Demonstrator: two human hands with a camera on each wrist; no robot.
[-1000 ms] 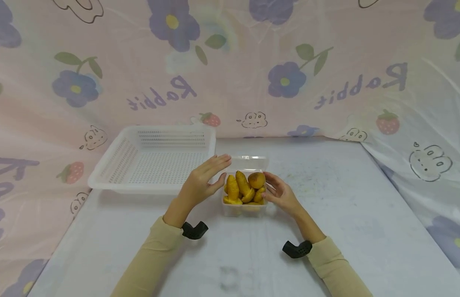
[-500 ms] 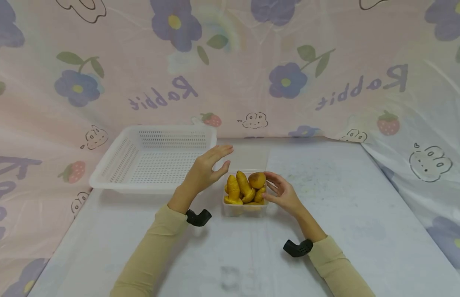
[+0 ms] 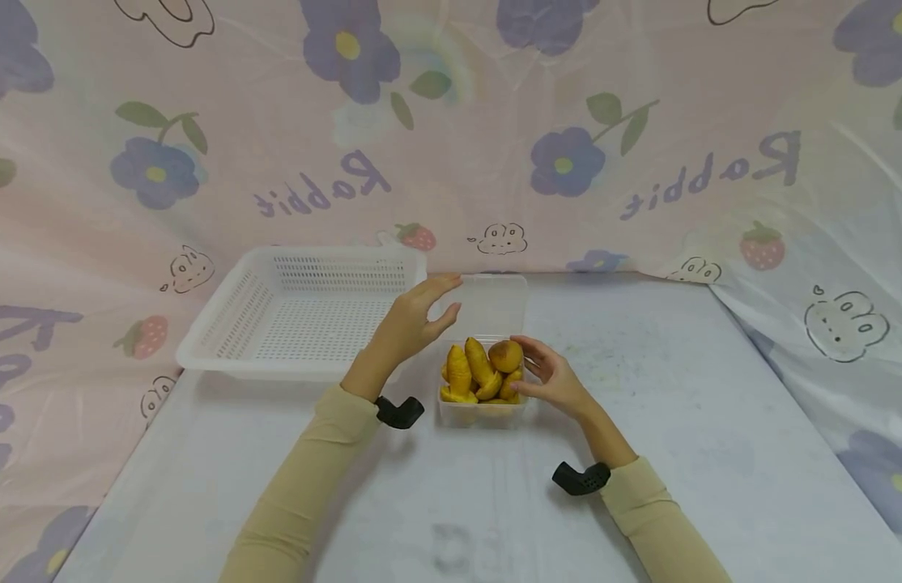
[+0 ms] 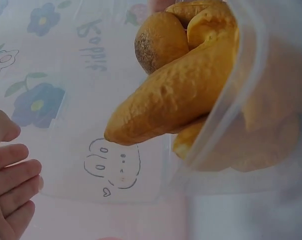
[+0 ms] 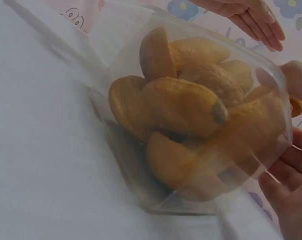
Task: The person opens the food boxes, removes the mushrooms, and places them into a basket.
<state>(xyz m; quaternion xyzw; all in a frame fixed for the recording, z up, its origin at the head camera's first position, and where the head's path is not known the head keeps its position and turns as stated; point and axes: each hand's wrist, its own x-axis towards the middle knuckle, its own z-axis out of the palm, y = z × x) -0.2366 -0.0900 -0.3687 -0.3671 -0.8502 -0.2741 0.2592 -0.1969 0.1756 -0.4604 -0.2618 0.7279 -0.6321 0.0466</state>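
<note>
A clear plastic box (image 3: 480, 415) with a hinged lid (image 3: 495, 298) stands on the table, heaped with yellow mushroom-shaped pieces (image 4: 166, 95); some rise above its rim. The lid is swung away to the far side. My left hand (image 3: 413, 320) is by the lid's left edge, thumb and fingers apart and gripping nothing; the left wrist view has its fingertips (image 4: 33, 175) close to that edge. Around the box's right wall, my right hand (image 3: 556, 380) holds on with thumb and fingers; in the right wrist view its fingers (image 5: 296, 155) lie by the clear wall.
A white plastic basket (image 3: 301, 372) with slotted sides stands at the back left of the white-covered table (image 3: 684, 453), behind my left hand. A printed cloth (image 3: 458, 146) hangs along the table's far side.
My left hand has moved forward and slightly right. The lid's outer edge has moved up in the head view, so more of the lid shows. My right hand stays on the box.
</note>
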